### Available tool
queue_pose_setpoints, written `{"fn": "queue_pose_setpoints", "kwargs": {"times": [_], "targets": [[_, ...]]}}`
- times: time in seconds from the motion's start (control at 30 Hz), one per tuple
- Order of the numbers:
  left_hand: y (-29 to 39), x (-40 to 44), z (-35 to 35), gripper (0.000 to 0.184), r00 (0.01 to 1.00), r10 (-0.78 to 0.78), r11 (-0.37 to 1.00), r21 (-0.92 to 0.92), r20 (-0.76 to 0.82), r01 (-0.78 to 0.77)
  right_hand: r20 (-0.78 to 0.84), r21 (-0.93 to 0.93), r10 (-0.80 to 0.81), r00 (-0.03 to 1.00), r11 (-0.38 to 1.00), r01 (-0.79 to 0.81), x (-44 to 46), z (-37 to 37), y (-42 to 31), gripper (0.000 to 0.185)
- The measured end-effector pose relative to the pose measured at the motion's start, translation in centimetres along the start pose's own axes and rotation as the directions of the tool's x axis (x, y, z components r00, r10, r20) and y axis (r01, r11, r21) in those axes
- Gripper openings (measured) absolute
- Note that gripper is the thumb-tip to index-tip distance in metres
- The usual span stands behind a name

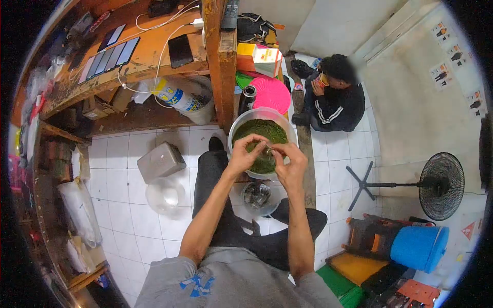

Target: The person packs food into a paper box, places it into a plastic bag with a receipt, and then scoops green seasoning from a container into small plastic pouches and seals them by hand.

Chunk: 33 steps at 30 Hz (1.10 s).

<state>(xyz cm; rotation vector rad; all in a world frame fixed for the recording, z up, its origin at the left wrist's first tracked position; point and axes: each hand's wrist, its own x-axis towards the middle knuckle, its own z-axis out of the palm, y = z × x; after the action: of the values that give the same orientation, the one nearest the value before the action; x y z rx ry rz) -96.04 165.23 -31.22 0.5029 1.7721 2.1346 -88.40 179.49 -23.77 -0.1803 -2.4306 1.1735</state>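
My left hand [245, 153] and my right hand [290, 162] meet over a large pale basin [291, 134]. Finely chopped green leaf-like stuff [259, 129] fills much of it. The fingertips of both hands are pinched close together around something small and perhaps see-through, too small to name. Below the basin, between my legs, stands a clear tub [267, 208] with dark, shiny contents that I cannot make out. Just beyond the basin are a dark open-topped flask [248, 95] and a bright pink lid or plate [273, 94].
A person [341, 97] sits at the back right, holding a cup near the mouth. Several phones [110, 57] lie on the wooden bench [149, 49] at left. A grey box [161, 162], a standing fan [440, 186] and a blue bucket [417, 248] stand around me.
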Motion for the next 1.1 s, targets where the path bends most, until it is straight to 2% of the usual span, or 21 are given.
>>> {"fn": "queue_pose_setpoints", "kwargs": {"times": [0.07, 0.13, 0.2, 0.27, 0.33, 0.37, 0.43, 0.47, 0.5, 0.53, 0.6, 0.63, 0.67, 0.7, 0.73, 0.77, 0.8, 0.87, 0.97, 1.07, 1.1], "targets": [[0.7, -0.6, 0.6, 0.015, 1.000, -0.019, 0.999, 0.051, -0.002, 0.019, -0.056, 0.050, 0.016, 0.998, 0.999, -0.014, -0.8, -1.1, -1.4, 0.016], [1.5, -1.6, 1.7, 0.013, 0.999, -0.046, 0.999, 0.009, -0.028, 0.046, -0.077, 0.170, 0.217, 0.973, 0.965, -0.202, -1.9, -1.9, -2.1, 0.017], [2.2, -2.8, 2.8, 0.013, 0.996, -0.080, 0.996, -0.031, -0.042, 0.078, -0.086, 0.208, 0.221, 0.971, 0.957, -0.200, -2.9, -2.1, -2.4, 0.018], [3.0, -4.1, 3.7, 0.011, 0.998, -0.058, 0.989, 0.137, -0.031, 0.062, -0.114, 0.246, 0.239, 0.964, 0.947, -0.205, -4.4, -2.4, -2.3, 0.020], [2.2, -5.9, 4.4, 0.008, 0.996, -0.075, 0.977, 0.199, -0.044, 0.082, -0.084, 0.105, 0.146, 0.986, 0.985, -0.137, -6.4, -2.8, -1.7, 0.021], [2.0, -7.0, 4.6, 0.008, 0.995, -0.095, 0.961, 0.257, -0.033, 0.101, -0.098, 0.119, 0.153, 0.983, 0.983, -0.141, -7.8, -2.8, -1.6, 0.018], [1.2, -9.2, 5.2, 0.008, 0.992, -0.123, 0.941, 0.320, 0.011, 0.113, -0.105, 0.141, 0.242, 0.965, 0.964, -0.227, -10.7, -3.2, -1.0, 0.017], [0.3, -10.5, 5.4, 0.006, 0.981, -0.193, 0.936, 0.304, 0.019, 0.179, -0.074, 0.169, 0.301, 0.951, 0.943, -0.286, -12.2, -3.2, -0.5, 0.016], [-0.8, -11.5, 5.6, 0.007, 0.965, -0.262, 0.925, 0.289, 0.021, 0.245, -0.056, 0.124, 0.272, 0.961, 0.957, -0.264, -14.1, -3.4, 1.0, 0.022], [-2.1, -12.5, 6.1, 0.007, 0.962, -0.270, 0.923, 0.295, 0.038, 0.247, -0.069, 0.125, 0.286, 0.956, 0.953, -0.276, -15.7, -3.1, 2.5, 0.022], [-5.4, -14.3, 7.0, 0.011, 0.938, -0.347, 0.920, 0.188, -0.017, 0.344, -0.008, 0.024, 0.312, 0.950, 0.950, -0.312, -18.4, -2.0, 5.7, 0.022], [-8.0, -14.9, 6.4, 0.032, 0.926, -0.377, 0.899, 0.249, 0.024, 0.360, -0.017, 0.029, 0.319, 0.948, 0.947, -0.319, -19.2, -1.2, 7.5, 0.022], [-8.6, -15.1, 6.4, 0.032, 0.925, -0.379, 0.897, 0.257, 0.033, 0.359, 0.007, 0.086, 0.436, 0.900, 0.896, -0.435, -20.0, -0.2, 9.5, 0.022], [-9.0, -15.2, 6.5, 0.044, 0.938, -0.347, 0.880, 0.338, -0.027, 0.335, 0.038, 0.140, 0.542, 0.839, 0.829, -0.542, -20.7, 0.7, 11.5, 0.022], [-9.2, -15.3, 6.5, 0.057, 0.948, -0.306, 0.854, 0.416, -0.084, 0.312, 0.030, 0.146, 0.546, 0.837, 0.827, -0.544, -21.0, 1.2, 13.6, 0.022], [-9.0, -15.5, 5.6, 0.074, 0.924, -0.380, 0.848, 0.381, -0.046, 0.368, 0.032, -0.064, 0.515, 0.857, 0.856, -0.513, -20.8, 1.5, 16.0, 0.024], [-8.5, -15.8, 5.0, 0.074, 0.924, -0.379, 0.847, 0.388, -0.039, 0.364, 0.042, -0.270, 0.487, 0.873, 0.846, -0.459, -20.4, 2.1, 18.4, 0.026], [-7.4, -16.2, 3.9, 0.069, 0.901, -0.422, 0.820, 0.382, -0.100, 0.426, -0.114, -0.215, 0.376, 0.920, 0.894, -0.392, -18.2, 4.6, 24.1, 0.025], [-7.7, -17.8, 2.0, 0.066, 0.892, -0.431, 0.808, 0.381, -0.139, 0.450, -0.195, -0.192, 0.454, 0.869, 0.851, -0.488, -12.3, 7.4, 27.2, 0.017], [-7.2, -19.0, 1.3, 0.062, 0.890, -0.428, 0.827, 0.329, -0.158, 0.456, -0.399, -0.228, 0.424, 0.813, 0.813, -0.535, -10.3, 10.7, 31.4, 0.009], [-6.8, -19.3, 1.2, 0.060, 0.869, -0.466, 0.808, 0.320, -0.167, 0.495, -0.287, -0.295, 0.405, 0.868, 0.825, -0.482, -10.3, 10.8, 32.5, 0.008]]}}
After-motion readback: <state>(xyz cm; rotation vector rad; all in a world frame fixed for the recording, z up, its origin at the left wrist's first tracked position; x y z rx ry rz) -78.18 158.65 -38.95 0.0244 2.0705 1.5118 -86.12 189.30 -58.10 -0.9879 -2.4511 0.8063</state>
